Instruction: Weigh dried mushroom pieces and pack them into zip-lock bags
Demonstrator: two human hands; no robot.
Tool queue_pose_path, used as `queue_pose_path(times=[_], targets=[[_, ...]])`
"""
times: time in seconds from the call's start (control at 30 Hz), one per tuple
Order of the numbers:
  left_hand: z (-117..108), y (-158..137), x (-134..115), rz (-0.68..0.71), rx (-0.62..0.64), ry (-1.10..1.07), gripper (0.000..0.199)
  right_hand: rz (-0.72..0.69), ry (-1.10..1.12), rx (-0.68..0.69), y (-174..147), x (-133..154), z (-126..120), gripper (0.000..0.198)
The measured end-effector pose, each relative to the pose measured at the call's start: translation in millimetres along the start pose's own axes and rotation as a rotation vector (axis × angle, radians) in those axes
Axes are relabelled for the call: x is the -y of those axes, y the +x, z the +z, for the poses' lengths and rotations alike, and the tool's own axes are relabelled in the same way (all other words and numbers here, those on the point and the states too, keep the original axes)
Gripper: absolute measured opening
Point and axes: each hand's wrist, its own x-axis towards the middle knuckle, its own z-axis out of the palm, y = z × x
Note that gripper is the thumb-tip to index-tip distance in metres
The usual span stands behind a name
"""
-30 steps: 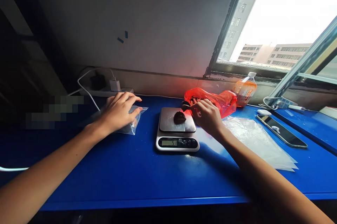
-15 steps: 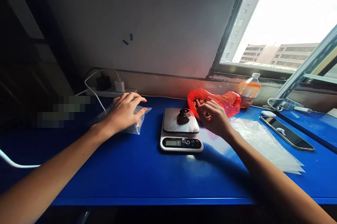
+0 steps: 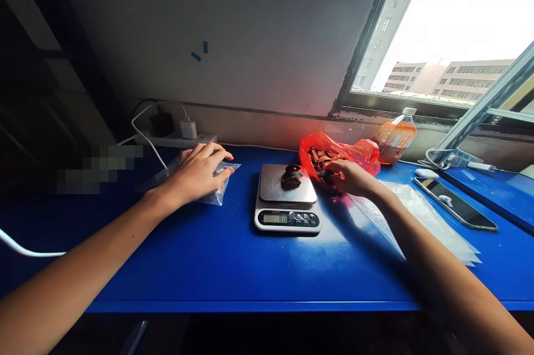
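Note:
On the kitchen scale lie dark, curled dried pieces on the metal plate, and the display seems to read 8.8. My left hand rests with fingers apart over a clear plastic bag, left of the scale. To the right, my right hand reaches into an open red plastic bag filled with brown dried pieces. Its fingers point down among them. The fingertips are hidden, so I cannot see whether they grip a piece.
Flat clear bags lie right of the scale, beside a phone and a white case. An orange drink bottle stands behind the red bag. A power strip with a charger sits at the wall.
My right hand has moved from beside the scale plate into the red bag. The display has gone from about 5.1 to 8.8. My left hand has stayed over the clear bag.

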Motion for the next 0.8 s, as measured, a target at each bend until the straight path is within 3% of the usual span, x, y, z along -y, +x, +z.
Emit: queue_pose_path(times=[0.2,0.37,0.5,0.8], targets=[[0,0,0,0.0,0.017,-0.012,0.04,0.094,-0.014,-0.088,0,2,-7,0.015],[-1,-1,-1,-0.003,0.034,-0.031,0.04,0.171,-0.017,-0.169,-1,1,-10,0.022],[-2,-1,-2,-0.013,0.039,-0.044,0.04,0.131,-0.031,-0.255,0,0,-11,0.026],[-2,-1,-3,-0.01,0.061,-0.052,0.039,0.185,0.0,-0.229,-3,6,-11,0.027]])
